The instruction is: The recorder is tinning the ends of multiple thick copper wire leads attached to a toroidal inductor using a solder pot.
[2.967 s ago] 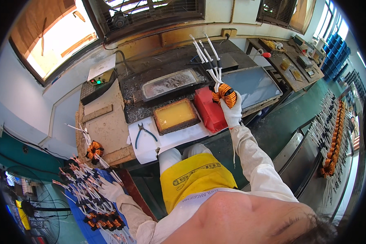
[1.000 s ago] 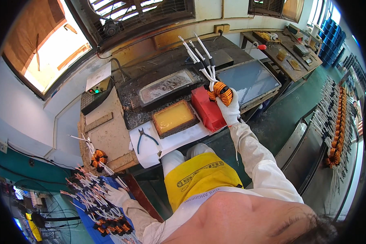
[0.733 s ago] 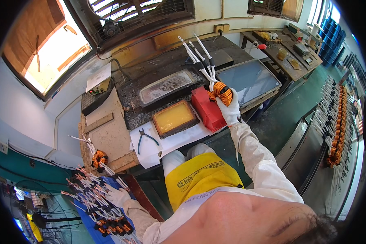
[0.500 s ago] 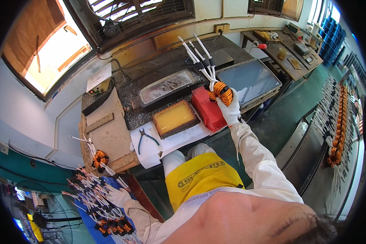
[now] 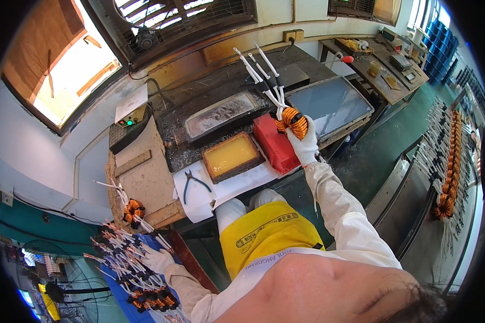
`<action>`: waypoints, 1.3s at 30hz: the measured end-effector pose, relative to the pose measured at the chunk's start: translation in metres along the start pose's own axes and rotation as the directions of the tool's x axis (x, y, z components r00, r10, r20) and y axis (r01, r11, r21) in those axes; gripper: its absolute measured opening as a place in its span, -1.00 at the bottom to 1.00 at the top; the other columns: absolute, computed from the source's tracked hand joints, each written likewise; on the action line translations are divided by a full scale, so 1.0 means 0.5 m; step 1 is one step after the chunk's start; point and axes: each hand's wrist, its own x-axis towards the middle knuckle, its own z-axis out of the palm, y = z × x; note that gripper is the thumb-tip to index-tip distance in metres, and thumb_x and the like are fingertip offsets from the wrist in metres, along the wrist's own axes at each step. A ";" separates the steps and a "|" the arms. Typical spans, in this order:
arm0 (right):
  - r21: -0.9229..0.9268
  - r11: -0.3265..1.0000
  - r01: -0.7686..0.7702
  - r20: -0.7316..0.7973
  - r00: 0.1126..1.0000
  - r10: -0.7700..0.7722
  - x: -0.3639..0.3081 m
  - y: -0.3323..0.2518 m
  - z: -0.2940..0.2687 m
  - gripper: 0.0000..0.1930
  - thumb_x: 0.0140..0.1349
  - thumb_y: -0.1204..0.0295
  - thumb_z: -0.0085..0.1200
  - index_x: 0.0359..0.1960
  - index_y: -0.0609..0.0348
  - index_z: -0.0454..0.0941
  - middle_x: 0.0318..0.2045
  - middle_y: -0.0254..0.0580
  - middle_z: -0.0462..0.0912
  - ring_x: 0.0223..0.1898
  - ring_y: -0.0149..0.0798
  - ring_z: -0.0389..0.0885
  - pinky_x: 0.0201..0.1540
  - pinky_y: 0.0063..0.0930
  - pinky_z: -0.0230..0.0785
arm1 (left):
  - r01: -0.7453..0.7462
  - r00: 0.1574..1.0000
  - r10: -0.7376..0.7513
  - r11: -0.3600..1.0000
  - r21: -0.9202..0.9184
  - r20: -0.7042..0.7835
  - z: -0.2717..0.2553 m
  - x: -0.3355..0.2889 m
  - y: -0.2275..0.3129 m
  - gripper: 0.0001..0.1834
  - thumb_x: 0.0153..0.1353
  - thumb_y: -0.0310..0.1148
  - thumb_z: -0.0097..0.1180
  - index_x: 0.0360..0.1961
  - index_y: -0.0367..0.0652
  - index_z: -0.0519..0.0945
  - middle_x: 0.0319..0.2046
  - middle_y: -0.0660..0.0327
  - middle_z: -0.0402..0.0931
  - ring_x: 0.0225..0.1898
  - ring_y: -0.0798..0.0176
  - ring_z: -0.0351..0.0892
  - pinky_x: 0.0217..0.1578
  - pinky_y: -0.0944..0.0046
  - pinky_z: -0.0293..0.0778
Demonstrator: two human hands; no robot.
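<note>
My right hand [image 5: 305, 145], in a white glove, is closed around an orange copper-wound ring coil [image 5: 292, 123]. Its white leads with black sleeves and metal tips point up and away, over the dark bench. The coil hangs above the right end of a red block-shaped box [image 5: 275, 142]. At the lower left, my gloved left hand [image 5: 157, 260] reaches into a heap of white-leaded coils [image 5: 126, 264] in a blue bin [image 5: 113, 288]. Its fingertips are lost among the leads. One more coil [image 5: 133, 210] lies at the bench's left corner.
Before me lie a tray of yellow material [image 5: 231, 156], a greyish rectangular pot [image 5: 221, 116], a wide tray with a grey surface [image 5: 334, 107] and cutting pliers [image 5: 195, 185] on white paper. A rack of finished-looking coils [image 5: 447, 167] stands right; a fan [image 5: 56, 293] stands lower left.
Both hands hold nearly the same places, and the coil has barely shifted. A light on the small control box at the back left now glows bright green.
</note>
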 end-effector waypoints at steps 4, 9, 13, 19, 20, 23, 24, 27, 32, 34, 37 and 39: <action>-0.027 0.999 -0.024 -0.010 1.000 0.023 -0.001 0.012 -0.005 -0.32 0.03 0.39 0.40 0.19 0.10 0.32 -0.07 -0.07 0.59 -0.04 -0.16 0.62 0.06 -0.35 0.45 | -0.038 0.998 0.037 0.999 -0.027 -0.059 -0.006 0.001 0.003 -0.14 0.04 -0.25 0.25 0.39 -0.02 0.18 0.06 0.00 0.41 0.23 -0.21 0.29 0.29 -0.09 0.23; -0.019 1.000 0.008 -0.005 1.000 -0.009 -0.001 0.024 0.010 -0.30 0.02 0.40 0.42 0.19 0.17 0.32 0.00 0.02 0.54 0.00 -0.07 0.60 0.07 -0.31 0.46 | -0.214 0.967 0.142 0.901 -0.378 -0.209 -0.171 0.005 0.162 -0.33 -0.06 -0.32 0.26 0.14 -0.26 0.42 0.02 -0.15 0.41 0.14 -0.28 0.32 0.24 -0.19 0.20; -0.008 1.000 -0.021 -0.020 1.000 0.021 0.007 0.033 -0.001 -0.31 0.03 0.37 0.42 0.19 0.15 0.33 -0.01 0.03 0.55 -0.01 -0.06 0.60 0.07 -0.30 0.46 | -0.547 0.832 0.487 0.633 -0.548 -0.267 -0.227 0.007 0.379 -0.43 0.03 -0.35 0.23 0.13 -0.20 0.47 0.14 -0.05 0.42 0.25 -0.18 0.31 0.31 -0.10 0.19; -0.012 1.000 -0.013 0.013 1.000 0.013 0.005 0.022 0.005 -0.30 0.02 0.38 0.41 0.20 0.16 0.33 -0.02 0.05 0.53 0.00 -0.01 0.59 0.08 -0.28 0.44 | -0.933 0.244 0.590 -0.074 -0.352 -0.770 -0.438 0.007 0.708 -0.50 -0.06 -0.45 0.18 0.02 -0.20 0.55 0.05 -0.01 0.50 0.20 -0.15 0.41 0.30 -0.17 0.22; -0.012 1.000 -0.007 0.005 1.000 0.007 0.005 0.025 0.004 -0.30 0.02 0.38 0.41 0.20 0.16 0.33 -0.02 0.05 0.53 0.00 -0.01 0.59 0.08 -0.28 0.44 | -0.940 0.174 0.566 -0.150 -0.308 -0.806 -0.473 0.007 0.751 -0.47 -0.10 -0.50 0.19 0.02 -0.22 0.55 0.06 -0.01 0.50 0.19 -0.16 0.41 0.28 -0.18 0.25; 0.027 1.000 0.010 0.019 1.000 -0.011 -0.002 0.036 0.003 -0.28 -0.01 0.38 0.43 0.20 0.17 0.33 0.01 0.06 0.50 0.02 0.02 0.56 0.09 -0.26 0.44 | -0.971 0.089 0.569 -0.133 -0.199 -0.817 -0.504 0.008 0.870 -0.54 0.12 -0.42 0.03 0.10 -0.18 0.52 0.13 -0.03 0.46 0.25 -0.11 0.36 0.34 -0.15 0.18; 0.015 1.000 0.023 0.016 1.000 -0.024 -0.003 0.035 0.003 -0.27 -0.01 0.38 0.43 0.21 0.17 0.32 0.03 0.05 0.49 0.04 0.03 0.55 0.11 -0.26 0.42 | -0.987 0.073 0.578 -0.076 -0.143 -0.813 -0.510 0.014 0.901 -0.52 0.15 -0.40 -0.01 0.15 -0.17 0.49 0.17 -0.03 0.44 0.27 -0.11 0.33 0.36 -0.16 0.13; -0.045 0.997 0.065 -0.017 0.998 -0.065 -0.003 0.032 0.003 -0.28 0.00 0.41 0.43 0.21 0.16 0.33 -0.03 -0.01 0.57 -0.01 -0.10 0.61 0.07 -0.34 0.46 | -0.999 0.045 0.639 0.041 -0.024 -0.768 -0.520 0.019 0.971 -0.49 0.22 -0.38 -0.08 0.23 -0.15 0.43 0.22 -0.04 0.40 0.33 -0.09 0.27 0.40 -0.17 0.03; 0.035 0.999 -0.017 0.065 0.998 0.014 -0.003 0.020 -0.008 -0.28 0.01 0.38 0.41 0.20 0.18 0.31 0.02 0.04 0.49 0.05 0.04 0.53 0.12 -0.26 0.40 | -0.993 0.049 0.815 0.102 0.061 -0.578 -0.507 0.029 1.028 -0.51 0.30 -0.33 -0.14 0.26 -0.10 0.39 0.27 -0.02 0.36 0.38 -0.06 0.20 0.44 -0.17 -0.09; -0.032 0.998 0.046 0.031 0.999 -0.045 -0.003 0.026 -0.004 -0.28 0.02 0.41 0.42 0.22 0.16 0.30 -0.01 0.00 0.54 0.00 -0.09 0.60 0.07 -0.34 0.46 | -0.994 0.048 0.769 0.100 0.045 -0.637 -0.501 0.028 1.028 -0.52 0.29 -0.34 -0.13 0.26 -0.09 0.39 0.26 -0.01 0.37 0.37 -0.05 0.21 0.44 -0.16 -0.09; -0.049 0.999 0.021 0.044 0.999 -0.019 -0.002 0.023 -0.006 -0.28 0.02 0.40 0.42 0.21 0.16 0.30 -0.01 0.01 0.54 -0.01 -0.08 0.60 0.07 -0.33 0.46 | -0.987 0.064 0.747 0.146 0.069 -0.662 -0.494 0.028 1.035 -0.52 0.28 -0.35 -0.12 0.24 -0.08 0.41 0.24 0.02 0.40 0.36 -0.01 0.23 0.44 -0.15 -0.08; -0.018 1.000 0.010 0.059 0.998 -0.009 0.001 0.022 0.000 -0.27 0.00 0.39 0.43 0.21 0.16 0.30 -0.01 0.02 0.54 -0.01 -0.07 0.60 0.06 -0.31 0.46 | -0.974 0.086 0.773 0.197 0.110 -0.629 -0.483 0.030 1.035 -0.52 0.27 -0.36 -0.12 0.24 -0.07 0.41 0.24 0.03 0.41 0.36 0.01 0.24 0.43 -0.15 -0.07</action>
